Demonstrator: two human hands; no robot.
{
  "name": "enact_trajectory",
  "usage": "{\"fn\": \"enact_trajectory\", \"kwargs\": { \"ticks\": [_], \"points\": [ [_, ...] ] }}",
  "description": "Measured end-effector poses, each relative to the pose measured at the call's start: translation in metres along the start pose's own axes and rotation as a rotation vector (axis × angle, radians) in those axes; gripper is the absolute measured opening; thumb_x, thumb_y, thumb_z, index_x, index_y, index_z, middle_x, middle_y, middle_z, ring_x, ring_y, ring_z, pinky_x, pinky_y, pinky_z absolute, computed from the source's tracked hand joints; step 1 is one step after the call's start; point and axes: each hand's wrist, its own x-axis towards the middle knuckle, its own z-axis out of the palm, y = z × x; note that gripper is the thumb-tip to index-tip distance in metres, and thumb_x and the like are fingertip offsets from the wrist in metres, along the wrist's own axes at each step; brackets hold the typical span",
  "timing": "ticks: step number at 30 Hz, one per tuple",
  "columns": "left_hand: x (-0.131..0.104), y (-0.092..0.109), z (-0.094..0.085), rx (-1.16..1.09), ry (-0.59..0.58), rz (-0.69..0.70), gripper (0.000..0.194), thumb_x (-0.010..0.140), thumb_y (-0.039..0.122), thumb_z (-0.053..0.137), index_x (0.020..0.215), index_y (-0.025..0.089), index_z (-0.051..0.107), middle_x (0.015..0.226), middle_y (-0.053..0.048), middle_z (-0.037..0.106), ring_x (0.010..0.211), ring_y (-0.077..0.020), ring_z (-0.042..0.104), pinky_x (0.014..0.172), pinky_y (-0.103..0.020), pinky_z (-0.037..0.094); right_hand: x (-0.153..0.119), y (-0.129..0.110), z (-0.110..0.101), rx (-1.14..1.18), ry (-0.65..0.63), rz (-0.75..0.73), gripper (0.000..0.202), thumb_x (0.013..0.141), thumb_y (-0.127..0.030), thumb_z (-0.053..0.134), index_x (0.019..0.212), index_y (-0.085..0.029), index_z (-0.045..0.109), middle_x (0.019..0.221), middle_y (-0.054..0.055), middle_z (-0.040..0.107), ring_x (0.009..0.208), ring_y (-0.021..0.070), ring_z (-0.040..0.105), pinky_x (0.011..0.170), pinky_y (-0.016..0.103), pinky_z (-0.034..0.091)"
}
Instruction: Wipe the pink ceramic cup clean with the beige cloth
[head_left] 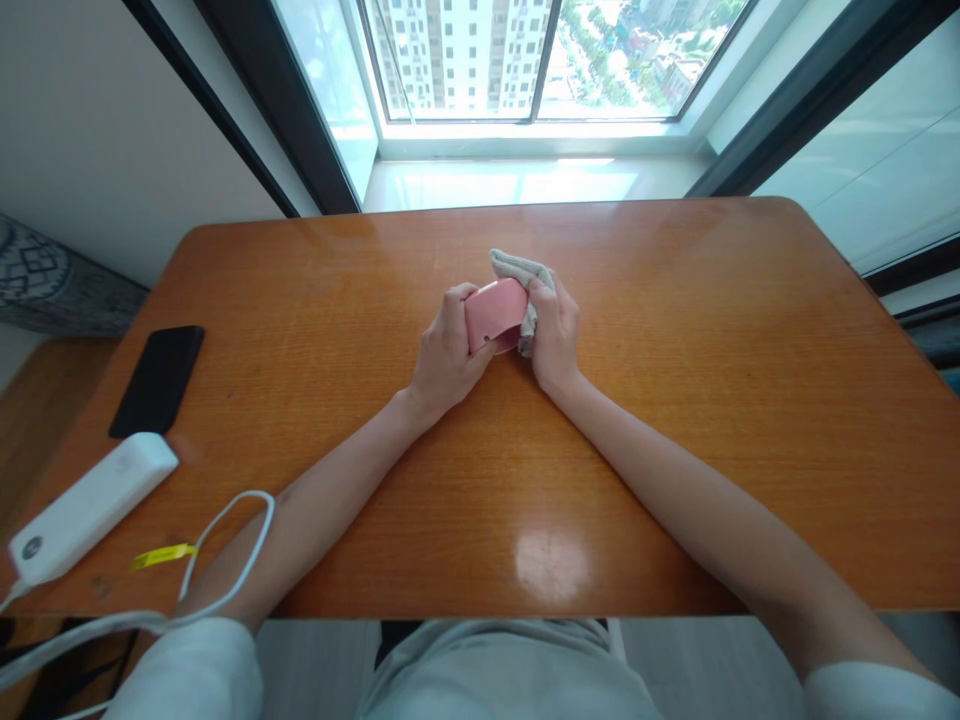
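Note:
Above the far middle of the table, my left hand [450,345] is closed around the left side of a small pink object [496,314]. It has a smooth curved shell with a hollow showing at its lower edge; its exact kind is not clear. My right hand [555,330] grips a folded light grey cloth [523,268] and presses it against the pink object's right side. Part of the cloth hangs down between the right hand and the pink object. The fingertips of both hands are partly hidden behind what they hold.
On the brown wooden table [697,400], a black phone [157,381] lies at the left. Nearer stands a white power strip [94,508]. Its white cable [262,535] with a yellow tag [163,556] loops over my left forearm. A window [525,60] is beyond the far edge.

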Motion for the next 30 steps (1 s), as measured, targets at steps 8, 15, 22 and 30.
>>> {"fn": "enact_trajectory", "kwargs": {
  "ticks": [8, 15, 22, 30],
  "points": [
    [-0.006, -0.011, -0.001, -0.019, 0.013, 0.026, 0.047, 0.113, 0.052, 0.06, 0.15, 0.026, 0.047, 0.135, -0.015, 0.076, 0.114, -0.0315, 0.081, 0.095, -0.051, 0.069, -0.011, -0.016, -0.005, -0.378, -0.144, -0.359, 0.047, 0.112, -0.049, 0.052, 0.153, -0.037, 0.072, 0.163, 0.004, 0.073, 0.163, 0.0366, 0.06, 0.141, 0.064, 0.043],
    [-0.005, -0.012, 0.002, -0.053, 0.003, 0.004, 0.046, 0.113, 0.053, 0.061, 0.152, 0.032, 0.048, 0.14, -0.014, 0.074, 0.123, -0.0354, 0.08, 0.099, -0.055, 0.068, -0.014, -0.023, 0.003, -0.487, -0.102, -0.437, 0.049, 0.11, -0.041, 0.056, 0.157, -0.041, 0.069, 0.163, 0.0, 0.073, 0.162, 0.0346, 0.061, 0.142, 0.059, 0.043],
    [0.0, 0.0, -0.001, 0.007, -0.004, 0.007, 0.052, 0.103, 0.041, 0.067, 0.148, 0.026, 0.044, 0.142, -0.014, 0.073, 0.119, -0.0298, 0.077, 0.094, -0.044, 0.064, -0.003, -0.004, -0.002, -0.143, 0.046, -0.055, 0.052, 0.121, -0.045, 0.033, 0.144, -0.032, 0.078, 0.15, 0.005, 0.081, 0.142, 0.0261, 0.076, 0.125, 0.051, 0.061],
    [-0.006, -0.01, 0.0, -0.053, 0.009, 0.012, 0.042, 0.115, 0.055, 0.056, 0.15, 0.033, 0.046, 0.136, -0.012, 0.074, 0.117, -0.0333, 0.081, 0.096, -0.055, 0.069, -0.012, -0.017, -0.005, -0.454, -0.181, -0.446, 0.05, 0.108, -0.048, 0.056, 0.155, -0.041, 0.073, 0.163, -0.003, 0.074, 0.165, 0.0363, 0.057, 0.143, 0.064, 0.04]
  ]
}}
